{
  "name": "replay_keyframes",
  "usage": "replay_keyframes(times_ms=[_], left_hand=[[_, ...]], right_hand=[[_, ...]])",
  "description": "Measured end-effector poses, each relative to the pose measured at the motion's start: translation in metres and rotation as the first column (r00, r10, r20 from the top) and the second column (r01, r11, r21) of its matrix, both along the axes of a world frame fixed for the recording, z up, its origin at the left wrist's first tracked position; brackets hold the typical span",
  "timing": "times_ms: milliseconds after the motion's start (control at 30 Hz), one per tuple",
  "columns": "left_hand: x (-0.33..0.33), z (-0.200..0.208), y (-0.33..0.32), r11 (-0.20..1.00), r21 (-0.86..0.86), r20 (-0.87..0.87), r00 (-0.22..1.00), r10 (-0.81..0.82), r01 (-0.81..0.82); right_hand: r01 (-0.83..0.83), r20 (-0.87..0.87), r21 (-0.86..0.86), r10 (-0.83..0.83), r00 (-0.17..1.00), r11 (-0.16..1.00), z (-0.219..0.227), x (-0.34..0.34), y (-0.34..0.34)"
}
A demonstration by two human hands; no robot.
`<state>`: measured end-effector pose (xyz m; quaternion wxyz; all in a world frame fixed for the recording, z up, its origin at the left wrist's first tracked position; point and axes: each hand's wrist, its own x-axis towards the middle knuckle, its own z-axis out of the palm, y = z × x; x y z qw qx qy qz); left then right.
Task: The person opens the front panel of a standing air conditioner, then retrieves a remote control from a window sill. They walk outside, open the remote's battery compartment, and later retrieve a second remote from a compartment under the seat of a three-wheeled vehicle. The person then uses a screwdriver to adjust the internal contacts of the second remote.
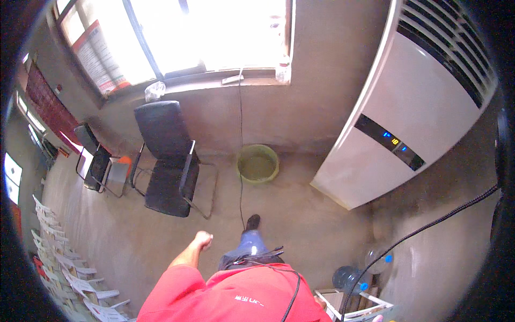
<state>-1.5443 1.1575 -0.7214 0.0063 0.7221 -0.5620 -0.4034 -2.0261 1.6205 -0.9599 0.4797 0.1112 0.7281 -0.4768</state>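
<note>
My left hand (203, 240) hangs out in front of my red sleeve, its fingers curled into a fist. Nothing shows in it. Nearest to it is a black chair (165, 180) with metal arms, standing apart from the hand. At the bottom edge, a small pinkish patch beside a white rack (370, 311) looks like a fingertip of my right hand (378, 318); its fingers are otherwise cut off. One dark shoe (253, 221) of mine is on the floor, with a green tub (258, 163) of murky content farther ahead by the wall.
A tall white air conditioner (397, 107) stands at the right. Two large water bottles (347, 278) are by the rack. A thin cable (241, 118) runs from the windowsill down to the floor. Rows of white plastic chairs (75, 265) and another black chair (95, 155) are at the left.
</note>
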Motion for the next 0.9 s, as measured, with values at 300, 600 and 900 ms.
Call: replay_keyframes(times_ms=[300, 600, 900], left_hand=[[-0.180, 0.200, -0.335, 0.501, -0.865, -0.100, 0.979, -0.176, 0.002], [-0.240, 0.387, -0.682, 0.113, -0.869, 0.485, 0.874, 0.005, 0.482], [-0.239, 0.460, -0.697, 0.283, -0.591, 0.776, 0.628, -0.056, 0.756]], right_hand=[[-0.040, -0.016, 0.039, 0.040, 0.999, 0.998, 0.073, -0.075, -0.113], [-0.081, 0.097, 0.025, 0.078, 0.992, 0.996, 0.201, -0.018, -0.248], [-0.307, -0.083, 0.083, 0.314, 0.946, 0.948, 0.296, 0.019, -0.357]])
